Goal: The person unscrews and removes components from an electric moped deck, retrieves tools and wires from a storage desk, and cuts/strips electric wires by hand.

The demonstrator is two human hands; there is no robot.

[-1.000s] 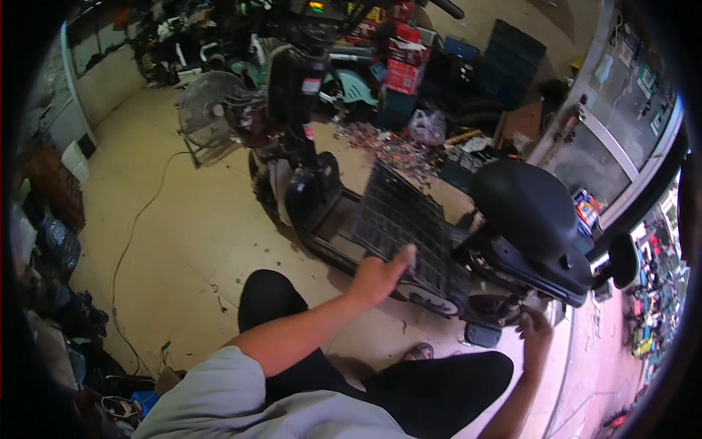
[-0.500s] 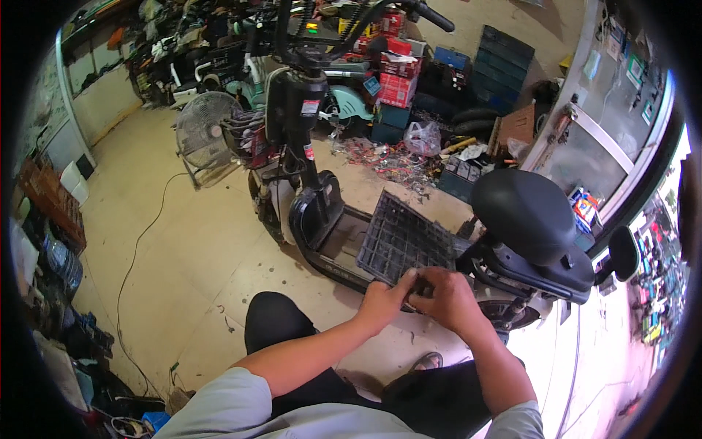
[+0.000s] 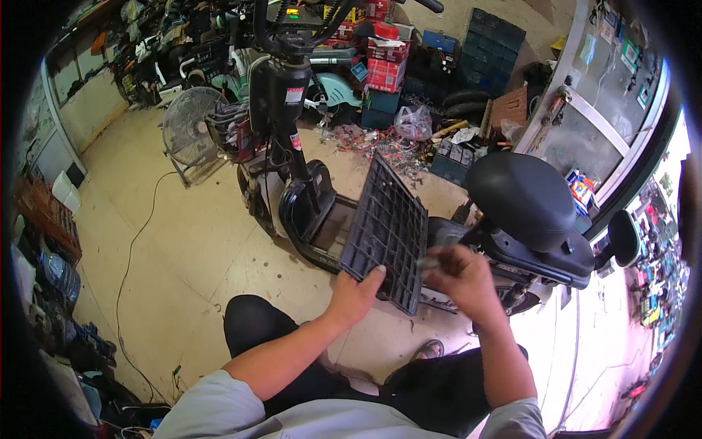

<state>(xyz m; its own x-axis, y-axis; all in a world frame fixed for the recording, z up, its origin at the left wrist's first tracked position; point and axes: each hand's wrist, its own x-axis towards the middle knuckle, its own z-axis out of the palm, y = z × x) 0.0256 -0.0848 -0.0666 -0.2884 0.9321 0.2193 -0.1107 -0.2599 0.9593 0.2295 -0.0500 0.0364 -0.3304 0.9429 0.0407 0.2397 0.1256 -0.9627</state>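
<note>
My left hand (image 3: 358, 289) is closed on the lower left edge of a black ribbed plastic panel (image 3: 387, 227), tilted over the footwell (image 3: 335, 233) of a black electric scooter (image 3: 311, 205). My right hand (image 3: 457, 271) is beside the panel's right edge with fingers curled; what they hold, if anything, is blurred. Behind it are the scooter's black seat (image 3: 519, 197) and rear frame. My bent knees are below, with a sandaled foot (image 3: 428, 350) between them.
A floor fan (image 3: 190, 124) with a trailing cord stands back left. Another scooter (image 3: 329, 95), boxes (image 3: 384, 73), scattered debris and a plastic bag (image 3: 413, 121) line the back. Clutter runs along the left; a glass door (image 3: 599, 117) is at the right.
My right hand has come from beside the rear wheel to the panel, then moved slightly up and right. The panel has shifted a little left and tilted more upright in my left hand.
</note>
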